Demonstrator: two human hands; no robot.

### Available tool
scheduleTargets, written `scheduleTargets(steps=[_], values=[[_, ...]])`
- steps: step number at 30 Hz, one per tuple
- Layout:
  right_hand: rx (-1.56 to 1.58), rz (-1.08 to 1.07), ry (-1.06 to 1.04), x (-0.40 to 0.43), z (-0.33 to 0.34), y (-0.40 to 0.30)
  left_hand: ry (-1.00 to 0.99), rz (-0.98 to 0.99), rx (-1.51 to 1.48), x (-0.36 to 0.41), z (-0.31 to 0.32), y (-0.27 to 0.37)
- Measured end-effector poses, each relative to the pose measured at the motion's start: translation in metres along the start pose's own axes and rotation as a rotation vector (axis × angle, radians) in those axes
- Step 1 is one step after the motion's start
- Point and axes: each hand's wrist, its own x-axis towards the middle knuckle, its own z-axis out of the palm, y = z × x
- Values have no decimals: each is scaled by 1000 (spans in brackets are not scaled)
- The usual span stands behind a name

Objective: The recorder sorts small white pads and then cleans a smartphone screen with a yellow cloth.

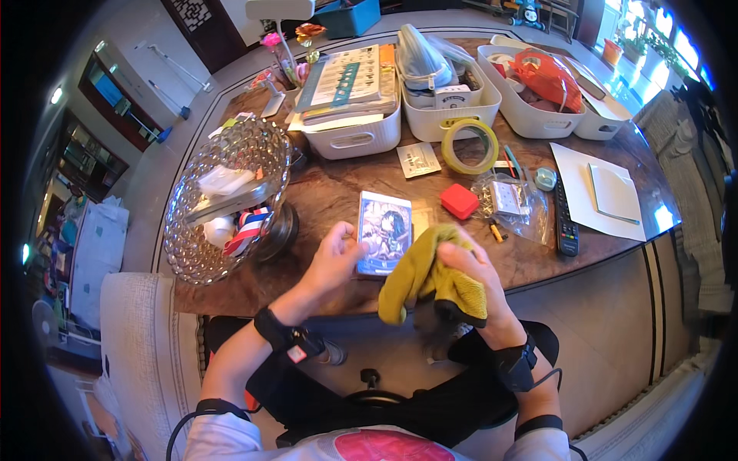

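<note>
My left hand (337,256) grips the lower left edge of a small box (385,230) with a blue border and an illustrated figure on its front. The box faces me above the brown marble-patterned table (328,173); whether its base touches the tabletop I cannot tell. Bunched in my right hand (474,262) is a yellow-green cloth (426,259) with a dark edge. It hangs just right of the box and overlaps its lower right corner. A red square case (459,201) lies beyond my right hand.
On the left stands a glass bowl (193,173) with assorted items. White baskets (360,141) line the back. A tape roll (470,146), a white packet (418,159), a clear plastic bag (533,222), a remote control (566,225) and white paper (568,173) lie rightward.
</note>
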Motion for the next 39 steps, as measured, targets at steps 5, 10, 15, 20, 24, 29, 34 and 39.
scheduleTargets(steps=[5, 10, 15, 20, 24, 29, 34, 39], values=[[-1202, -546, -150, 23, 2, 45, -132, 274, 23, -36, 30, -5], [-1367, -686, 55, 33, 1, 67, -136, 83, -130, -59, 26, -14], [-1123, -622, 496, 59, -27, 68, -148, -20, -184, -89, 25, -7], [-790, -425, 536, 57, -68, 65, -199, 59, 20, -130, 1, 52], [-249, -151, 413, 51, -62, 55, 38, 307, -25, -148, -34, 116], [-147, -86, 353, 56, -37, 62, 235, 507, 165, -111, -107, 151], [-903, -222, 361, 53, -36, 63, 514, 784, 712, -97, -47, 143], [-173, 52, 303, 54, -39, 31, 59, 702, 739, -45, 29, 92]])
